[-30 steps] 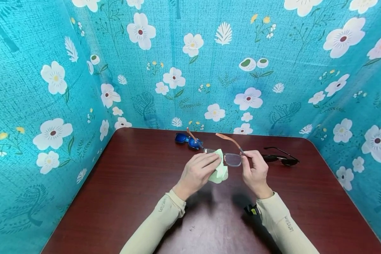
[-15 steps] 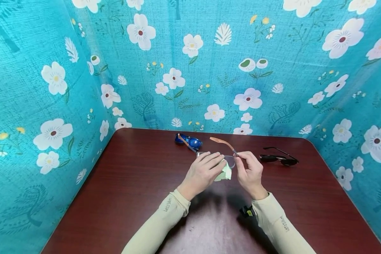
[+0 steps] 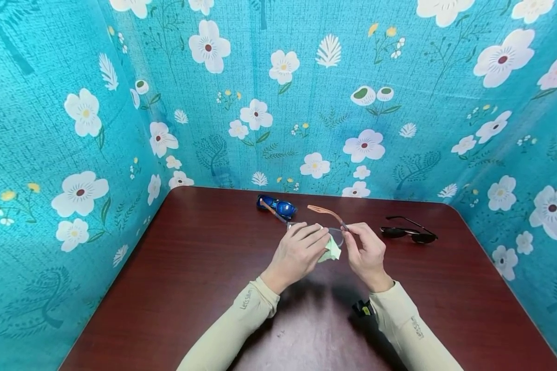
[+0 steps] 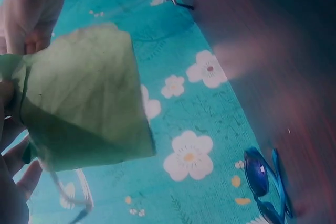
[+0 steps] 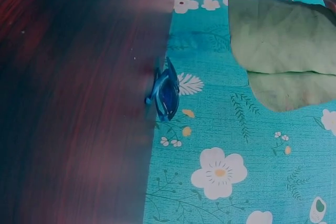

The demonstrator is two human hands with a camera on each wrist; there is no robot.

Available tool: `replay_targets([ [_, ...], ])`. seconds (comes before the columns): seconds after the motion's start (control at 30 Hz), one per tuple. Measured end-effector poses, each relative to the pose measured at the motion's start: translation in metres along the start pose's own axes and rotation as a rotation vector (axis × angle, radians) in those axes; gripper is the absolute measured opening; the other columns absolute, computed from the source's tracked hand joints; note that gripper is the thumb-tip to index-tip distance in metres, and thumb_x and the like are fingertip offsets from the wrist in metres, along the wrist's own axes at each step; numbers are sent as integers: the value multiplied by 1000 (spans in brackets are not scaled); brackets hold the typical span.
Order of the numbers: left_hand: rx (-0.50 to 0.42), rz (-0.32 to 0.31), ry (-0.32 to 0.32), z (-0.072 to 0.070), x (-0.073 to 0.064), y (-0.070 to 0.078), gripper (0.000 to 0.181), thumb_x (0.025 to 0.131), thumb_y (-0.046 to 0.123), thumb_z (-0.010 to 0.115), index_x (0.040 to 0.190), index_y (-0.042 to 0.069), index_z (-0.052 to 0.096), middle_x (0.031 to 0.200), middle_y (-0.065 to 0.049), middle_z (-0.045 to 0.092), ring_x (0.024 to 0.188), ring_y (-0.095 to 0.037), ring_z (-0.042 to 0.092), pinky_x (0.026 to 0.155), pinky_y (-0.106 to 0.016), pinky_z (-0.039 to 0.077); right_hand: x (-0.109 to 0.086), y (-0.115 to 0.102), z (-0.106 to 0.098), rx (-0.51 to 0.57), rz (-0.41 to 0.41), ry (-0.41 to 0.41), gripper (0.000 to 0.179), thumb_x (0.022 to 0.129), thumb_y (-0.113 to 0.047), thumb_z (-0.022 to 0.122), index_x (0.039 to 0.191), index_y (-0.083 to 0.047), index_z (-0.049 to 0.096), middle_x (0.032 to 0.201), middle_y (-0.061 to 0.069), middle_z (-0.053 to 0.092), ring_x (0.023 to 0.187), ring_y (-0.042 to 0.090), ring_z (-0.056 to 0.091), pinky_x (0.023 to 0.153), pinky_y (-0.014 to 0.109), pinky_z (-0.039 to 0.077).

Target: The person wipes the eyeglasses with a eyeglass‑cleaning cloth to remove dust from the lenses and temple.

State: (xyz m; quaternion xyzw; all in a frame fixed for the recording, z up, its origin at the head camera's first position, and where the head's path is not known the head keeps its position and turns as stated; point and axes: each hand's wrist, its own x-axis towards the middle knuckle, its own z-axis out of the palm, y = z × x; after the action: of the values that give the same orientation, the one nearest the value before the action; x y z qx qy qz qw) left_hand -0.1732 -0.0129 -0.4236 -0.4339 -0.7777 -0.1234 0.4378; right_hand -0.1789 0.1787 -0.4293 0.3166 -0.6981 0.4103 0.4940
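Both hands work on a pair of eyeglasses (image 3: 337, 236) with clear lenses and orange-brown temples, raised over the table. My left hand (image 3: 299, 252) pinches a pale green cloth (image 3: 331, 251) around a lens, and its fingers hide most of the front. My right hand (image 3: 367, 252) grips the frame by the hinge at the right end, between thumb and fingers. Seen from the left wrist, the cloth (image 4: 89, 98) hangs spread out and covers much of the glasses, with part of the rim (image 4: 86, 198) showing below. The right wrist view has the cloth (image 5: 289, 40) at upper right.
Blue-lensed sunglasses (image 3: 277, 206) lie near the back edge of the dark red table (image 3: 190, 247), just behind the held glasses. Black sunglasses (image 3: 408, 234) rest farther right, one temple up. A blue floral curtain (image 3: 278, 139) encloses the back and sides.
The left hand has shifted right along the glasses with the cloth, toward the right-hand lens. Glasses and right hand moved slightly left, then stayed almost still over the last half second.
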Motion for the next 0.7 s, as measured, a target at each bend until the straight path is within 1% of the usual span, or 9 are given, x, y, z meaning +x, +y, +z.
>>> replay_targets([
  [0.1, -9, 10, 5, 0, 1, 4, 28, 98, 26, 50, 114, 12, 69, 116, -1, 66, 113, -17, 57, 102, -36, 37, 2, -1, 0, 2, 2, 7, 25, 92, -14, 62, 86, 10, 65, 79, 19, 64, 70, 24, 61, 75, 16, 46],
  [0.2, -30, 35, 16, 1, 2, 6, 27, 97, 27, 53, 112, 13, 70, 115, -2, 66, 113, -16, 57, 101, -35, 38, 4, -3, 0, 7, 3, 24, 23, 92, -10, 63, 84, 11, 65, 78, 20, 63, 68, 26, 60, 75, 16, 46],
  [0.33, -77, 102, 24, 2, 1, 4, 23, 96, 24, 56, 108, 11, 70, 112, -4, 65, 109, -17, 59, 99, -34, 40, 2, 1, -1, 13, 3, 24, 19, 90, -9, 64, 86, 10, 66, 80, 18, 65, 70, 24, 61, 74, 17, 46],
  [0.4, -102, 132, 15, 2, 1, 4, 20, 95, 19, 57, 108, 10, 69, 111, -5, 64, 107, -18, 58, 100, -33, 40, 5, -3, -1, 19, 3, 13, 15, 89, -5, 65, 86, 10, 66, 80, 18, 65, 71, 24, 62, 74, 17, 46],
  [0.5, -98, 163, 6, 2, 2, 4, 20, 94, 17, 59, 111, 10, 68, 112, -4, 64, 108, -17, 58, 100, -32, 40, 6, -7, 0, 18, 0, -11, 16, 89, -6, 64, 87, 10, 66, 80, 18, 64, 69, 26, 61, 75, 17, 46],
  [0.57, -81, 152, 3, 2, 2, 5, 22, 93, 20, 60, 112, 12, 68, 113, -3, 64, 110, -18, 57, 101, -33, 38, 8, -10, 1, 21, -3, -6, 17, 90, -6, 63, 85, 11, 66, 78, 20, 64, 67, 29, 61, 74, 16, 46],
  [0.63, -56, 115, 10, 2, 2, 5, 23, 92, 23, 62, 112, 13, 68, 112, -3, 65, 111, -17, 57, 102, -35, 38, 4, -4, 2, 17, -5, 3, 23, 92, -11, 63, 85, 10, 66, 78, 19, 64, 67, 28, 61, 74, 16, 46],
  [0.7, -38, 70, 14, 2, 2, 5, 23, 90, 24, 65, 111, 14, 68, 111, -2, 65, 111, -17, 57, 102, -36, 37, 2, -2, 2, 20, -7, 19, 24, 91, -12, 64, 84, 10, 66, 78, 19, 64, 67, 27, 61, 75, 16, 47],
])
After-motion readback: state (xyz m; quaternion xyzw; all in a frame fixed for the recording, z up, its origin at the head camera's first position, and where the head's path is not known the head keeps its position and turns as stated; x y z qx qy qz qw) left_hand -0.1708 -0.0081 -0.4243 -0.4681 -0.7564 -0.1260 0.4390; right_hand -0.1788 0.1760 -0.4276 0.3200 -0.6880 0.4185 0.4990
